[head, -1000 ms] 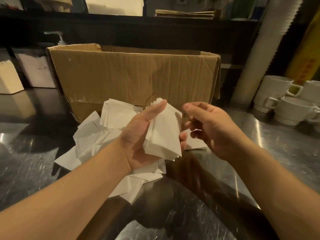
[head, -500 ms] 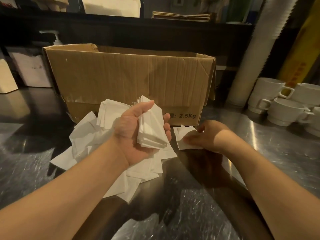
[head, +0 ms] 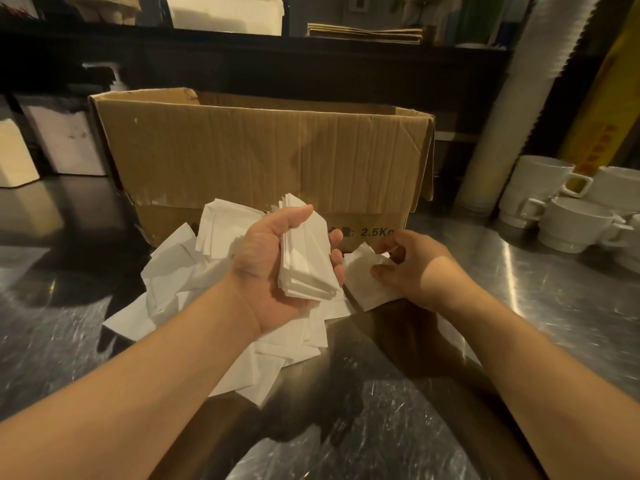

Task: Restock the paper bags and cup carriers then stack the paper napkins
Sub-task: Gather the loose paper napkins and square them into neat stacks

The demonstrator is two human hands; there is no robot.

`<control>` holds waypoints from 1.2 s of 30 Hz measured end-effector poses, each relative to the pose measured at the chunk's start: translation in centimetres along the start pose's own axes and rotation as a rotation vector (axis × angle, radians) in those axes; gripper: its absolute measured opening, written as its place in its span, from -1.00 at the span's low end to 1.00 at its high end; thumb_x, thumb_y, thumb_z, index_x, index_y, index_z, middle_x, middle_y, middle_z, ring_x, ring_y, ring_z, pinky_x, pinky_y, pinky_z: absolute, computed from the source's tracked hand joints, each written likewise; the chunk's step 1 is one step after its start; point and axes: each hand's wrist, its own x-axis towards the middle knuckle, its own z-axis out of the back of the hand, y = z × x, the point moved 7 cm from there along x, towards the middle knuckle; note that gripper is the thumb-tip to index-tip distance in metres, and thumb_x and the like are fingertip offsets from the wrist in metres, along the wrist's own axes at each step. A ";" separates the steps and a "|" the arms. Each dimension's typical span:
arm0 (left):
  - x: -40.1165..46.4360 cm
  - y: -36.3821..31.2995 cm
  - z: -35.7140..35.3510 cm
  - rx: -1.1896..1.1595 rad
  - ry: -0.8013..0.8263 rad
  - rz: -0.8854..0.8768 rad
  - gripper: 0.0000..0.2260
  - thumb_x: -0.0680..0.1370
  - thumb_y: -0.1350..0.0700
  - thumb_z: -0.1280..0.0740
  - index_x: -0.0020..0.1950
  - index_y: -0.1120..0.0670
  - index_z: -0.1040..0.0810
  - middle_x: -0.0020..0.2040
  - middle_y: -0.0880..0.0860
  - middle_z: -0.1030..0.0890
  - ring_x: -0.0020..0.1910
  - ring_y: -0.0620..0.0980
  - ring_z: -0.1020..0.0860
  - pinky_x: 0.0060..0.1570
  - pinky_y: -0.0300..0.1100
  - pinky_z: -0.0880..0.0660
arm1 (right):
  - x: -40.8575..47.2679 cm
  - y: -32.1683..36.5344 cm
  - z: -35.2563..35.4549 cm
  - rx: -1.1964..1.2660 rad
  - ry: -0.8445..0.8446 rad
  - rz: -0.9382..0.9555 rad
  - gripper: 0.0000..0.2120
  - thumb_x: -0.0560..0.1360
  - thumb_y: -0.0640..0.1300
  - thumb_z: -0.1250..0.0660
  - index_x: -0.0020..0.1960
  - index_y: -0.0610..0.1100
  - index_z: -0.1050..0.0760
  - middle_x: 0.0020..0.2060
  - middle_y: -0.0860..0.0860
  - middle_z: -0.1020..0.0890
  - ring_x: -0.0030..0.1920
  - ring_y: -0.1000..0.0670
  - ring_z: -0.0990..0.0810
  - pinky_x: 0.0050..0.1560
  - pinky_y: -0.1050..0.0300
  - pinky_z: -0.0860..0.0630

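Her left hand [head: 277,268] cups a squared napkin stack [head: 308,261] upright, ready for more; the right hand [head: 412,265] pinches a loose napkin [head: 363,282] off the tabletop [head: 554,306], before the cardboard box [head: 263,161].

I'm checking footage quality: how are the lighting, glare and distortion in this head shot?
Head view: dim, warm light; streaky glare on the scratched steel counter; arm shadows darken its middle; wide-angle bending curves the cup sleeve; hands, napkin stack and cardboard box are fairly sharp.
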 end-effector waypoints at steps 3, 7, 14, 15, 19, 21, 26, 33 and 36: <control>0.1 0.0 0.0 -0.002 0.005 -0.002 -0.49 0.45 -0.02 -0.44 0.36 0.12 -0.51 0.03 0.14 -0.64 -0.15 0.09 -0.58 -0.04 -0.03 -0.56 | 0.1 0.1 0.4 -0.107 0.013 0.026 -0.54 0.53 -0.03 -0.45 0.40 0.05 -0.43 0.24 0.05 -0.50 0.26 -0.07 -0.50 0.24 -0.04 -0.55; 0.0 0.0 0.0 0.009 -0.006 -0.005 -0.53 0.47 -0.02 -0.43 0.33 0.11 -0.52 0.03 0.15 -0.64 -0.14 0.09 -0.58 -0.01 -0.02 -0.56 | -1.0 0.6 0.9 -0.230 0.263 0.134 -0.54 0.51 -0.19 -0.45 0.32 0.18 -0.46 0.35 0.08 -0.38 0.36 -0.06 -0.42 0.29 0.02 -0.54; 0.0 0.0 0.0 -0.003 0.000 -0.001 -0.53 0.48 -0.02 -0.42 0.35 0.13 -0.52 0.03 0.14 -0.64 -0.15 0.09 -0.58 -0.04 -0.03 -0.56 | -2.2 1.2 -0.1 -0.355 0.434 0.171 -0.49 0.54 -0.24 -0.40 0.35 0.24 -0.46 0.39 0.14 -0.39 0.41 -0.02 -0.37 0.20 0.21 -0.39; 0.1 -0.1 0.1 0.000 -0.004 -0.002 -0.52 0.47 -0.02 -0.43 0.36 0.12 -0.52 0.03 0.14 -0.65 -0.14 0.09 -0.58 -0.04 -0.03 -0.56 | -1.9 1.2 -0.1 -0.334 0.383 0.171 -0.58 0.57 -0.21 -0.38 0.28 0.24 -0.50 0.36 0.14 -0.43 0.39 -0.03 -0.40 0.18 0.21 -0.39; 0.2 -0.1 0.2 0.000 0.009 0.000 -0.47 0.47 -0.02 -0.43 0.42 0.11 -0.50 0.03 0.14 -0.65 -0.14 0.10 -0.59 -0.08 -0.02 -0.58 | -1.0 0.9 0.1 -0.236 0.253 0.148 -0.86 0.65 -0.02 -0.29 0.12 0.22 -0.52 0.17 0.13 -0.52 0.05 0.07 -0.52 -0.11 0.28 -0.43; 0.2 -0.1 0.2 -0.003 0.015 -0.002 -0.47 0.48 -0.02 -0.43 0.43 0.10 -0.49 0.03 0.14 -0.65 -0.15 0.10 -0.59 -0.10 -0.02 -0.58 | -0.8 0.8 0.2 -0.208 0.219 0.135 -0.87 0.67 0.01 -0.26 0.15 0.20 -0.54 0.09 0.13 -0.51 -0.12 0.15 -0.48 -0.24 0.31 -0.38; 0.3 -0.2 0.3 0.011 0.017 -0.010 -0.51 0.48 -0.01 -0.42 0.37 0.12 -0.51 0.04 0.15 -0.64 -0.15 0.10 -0.59 -0.06 -0.01 -0.58 | -0.8 0.6 0.4 -0.150 0.174 0.075 -0.72 0.69 0.02 -0.22 0.36 0.14 -0.53 0.34 0.06 -0.54 0.19 -0.06 -0.55 0.02 0.25 -0.43; 0.3 -0.4 0.3 0.000 0.027 -0.022 -0.45 0.42 0.01 -0.45 0.39 0.12 -0.51 0.04 0.15 -0.65 -0.14 0.10 -0.60 -0.04 -0.01 -0.57 | -0.6 0.0 1.6 0.248 0.047 -0.035 -0.69 0.62 -0.02 -0.35 0.35 -0.04 -0.53 0.17 -0.01 -0.63 0.10 -0.06 -0.61 -0.11 0.18 -0.54; 0.2 -0.8 0.3 0.021 0.014 -0.067 -0.46 0.40 0.03 -0.45 0.36 0.12 -0.51 0.05 0.17 -0.67 -0.15 0.09 -0.61 -0.03 -0.02 -0.58 | -1.3 1.0 2.8 0.528 0.110 0.075 -0.89 0.54 -0.19 -0.44 0.07 -0.09 -0.61 0.00 -0.04 -0.70 0.03 -0.16 -0.68 0.02 0.03 -0.67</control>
